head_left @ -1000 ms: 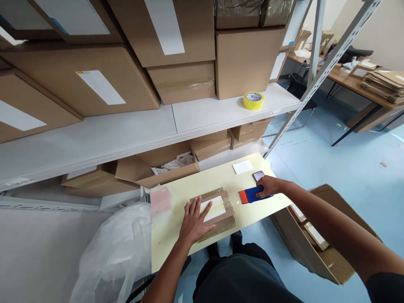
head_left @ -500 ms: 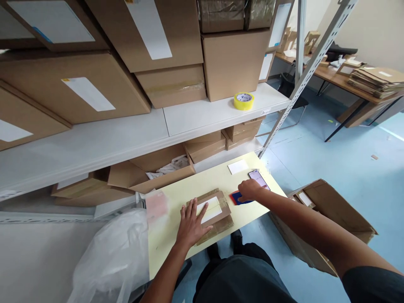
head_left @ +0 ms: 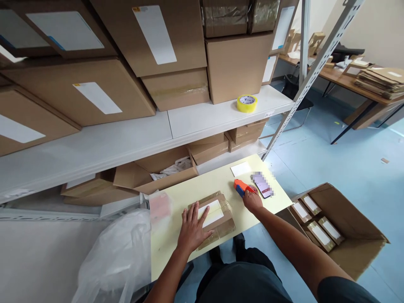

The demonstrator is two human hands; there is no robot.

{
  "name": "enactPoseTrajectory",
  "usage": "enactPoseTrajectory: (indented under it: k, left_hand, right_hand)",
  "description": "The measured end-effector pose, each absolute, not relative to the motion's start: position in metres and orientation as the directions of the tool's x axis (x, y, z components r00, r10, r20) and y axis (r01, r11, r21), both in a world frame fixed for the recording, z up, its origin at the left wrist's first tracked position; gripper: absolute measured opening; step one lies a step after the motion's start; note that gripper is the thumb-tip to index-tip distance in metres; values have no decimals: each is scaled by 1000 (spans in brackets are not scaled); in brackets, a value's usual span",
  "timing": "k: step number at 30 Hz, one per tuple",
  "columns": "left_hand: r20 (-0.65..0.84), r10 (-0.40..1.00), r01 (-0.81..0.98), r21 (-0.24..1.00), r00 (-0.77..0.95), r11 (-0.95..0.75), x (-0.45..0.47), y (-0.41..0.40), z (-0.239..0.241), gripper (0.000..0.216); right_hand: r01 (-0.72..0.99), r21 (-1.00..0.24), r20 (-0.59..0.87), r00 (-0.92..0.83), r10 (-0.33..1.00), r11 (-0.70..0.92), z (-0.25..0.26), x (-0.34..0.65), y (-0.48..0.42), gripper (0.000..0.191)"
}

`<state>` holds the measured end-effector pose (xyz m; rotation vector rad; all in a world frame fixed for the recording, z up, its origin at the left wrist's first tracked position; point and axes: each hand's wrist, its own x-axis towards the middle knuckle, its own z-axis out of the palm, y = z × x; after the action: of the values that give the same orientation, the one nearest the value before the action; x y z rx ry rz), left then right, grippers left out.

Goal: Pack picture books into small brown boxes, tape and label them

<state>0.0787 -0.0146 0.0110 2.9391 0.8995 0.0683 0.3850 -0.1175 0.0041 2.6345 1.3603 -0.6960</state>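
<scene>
Pressing flat, open L hand (head_left: pixel 191 227) on parcel (head_left: pixel 212 214); R hand (head_left: pixel 251 201) gripping tape dispenser (head_left: pixel 241 187).

Phone (head_left: pixel 262 185) screen pixelated beyond reading, tape dispenser (head_left: pixel 242 187) partly under the right hand (head_left: pixel 251 201), top boxes (head_left: pixel 63 25) cropped.

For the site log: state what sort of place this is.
Probably a stockroom or packing area. Metal shelving carries stacked cardboard boxes with white labels, and the left hand presses a taped parcel on a yellow table while the right hand grips a tape dispenser.
</scene>
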Motion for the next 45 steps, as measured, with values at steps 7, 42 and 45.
enactPoseTrajectory:
  k: [7, 42, 45]
  left_hand:
    - [30, 558, 554, 79, 830, -829, 78, -14, 10, 93]
    - [-46, 994, 374, 927, 100, 5, 33, -46, 59, 59]
    - [-177, 975, 302, 945, 135, 130, 32, -50, 37, 61]
  right_hand:
    - [744, -254, -364, 519, 773, -619, 8, 376, -121, 48]
    - [251, -948, -3, 607, 794, -195, 63, 284, -129, 51]
    - [154, -948, -143, 577, 804, -280, 41, 290, -137, 50]
